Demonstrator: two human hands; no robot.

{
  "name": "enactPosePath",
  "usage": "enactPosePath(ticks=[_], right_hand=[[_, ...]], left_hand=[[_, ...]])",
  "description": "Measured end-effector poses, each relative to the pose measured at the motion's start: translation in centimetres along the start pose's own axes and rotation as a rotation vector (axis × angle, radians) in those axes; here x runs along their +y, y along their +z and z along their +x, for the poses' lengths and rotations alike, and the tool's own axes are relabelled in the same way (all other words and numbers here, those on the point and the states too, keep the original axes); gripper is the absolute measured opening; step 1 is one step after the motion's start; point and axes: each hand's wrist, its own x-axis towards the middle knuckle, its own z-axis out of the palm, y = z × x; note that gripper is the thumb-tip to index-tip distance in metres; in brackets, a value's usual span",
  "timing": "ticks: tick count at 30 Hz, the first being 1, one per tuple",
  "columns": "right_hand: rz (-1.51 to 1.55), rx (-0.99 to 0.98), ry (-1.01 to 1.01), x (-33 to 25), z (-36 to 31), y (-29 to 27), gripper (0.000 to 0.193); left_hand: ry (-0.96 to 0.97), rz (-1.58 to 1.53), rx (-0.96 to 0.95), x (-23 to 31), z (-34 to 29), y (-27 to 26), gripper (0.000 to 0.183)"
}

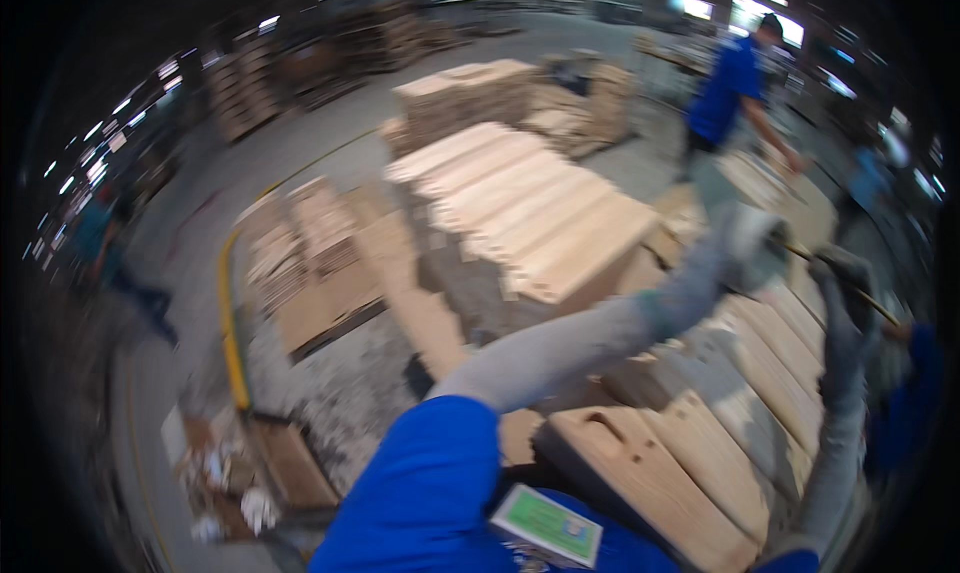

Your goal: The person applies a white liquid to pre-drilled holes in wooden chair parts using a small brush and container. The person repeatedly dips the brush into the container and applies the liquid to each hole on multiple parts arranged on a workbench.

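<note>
My left hand [752,245], in a pale grey glove and sleeve, reaches far to the right above the wooden boards. A thin yellowish-brown rod [872,305] runs from it down to the right. The left fingers look closed around the rod, though motion smears them. Close by, my right hand [845,273], in a darker grey glove, is raised with its fingers bent around the same rod. Below both hands lies a row of pale, shaped wooden boards [775,358]. Nearer to me are more boards [660,473], one with a slot cut near its end.
A stack of light boards [540,208] stands ahead, with a taller stack [465,98] behind. Left of them, wooden pieces lie on a pallet [325,313] near a yellow floor edge [232,333]. A co-worker in blue [725,93] stands far right; another blue-clothed person [905,403] is at the right rim.
</note>
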Motion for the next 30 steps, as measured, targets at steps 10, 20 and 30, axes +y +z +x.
enactPosePath(ticks=[10,20,30], right_hand=[[-0.292,-0.224,-0.299,-10.6,-7.3,1.5,0.017],[-0.009,-0.088,-0.281,-10.0,-8.4,1.7,0.03],[0.191,-0.076,-0.035,-10.3,-7.5,2.2,0.009]], left_hand=[[0.229,-0.421,-0.039,3.4,-5.0,2.6,0.051],[0.063,-0.581,-0.013,5.0,-5.7,3.3,0.065],[0.107,-0.422,-0.049,3.7,-3.6,2.7,0.054]])
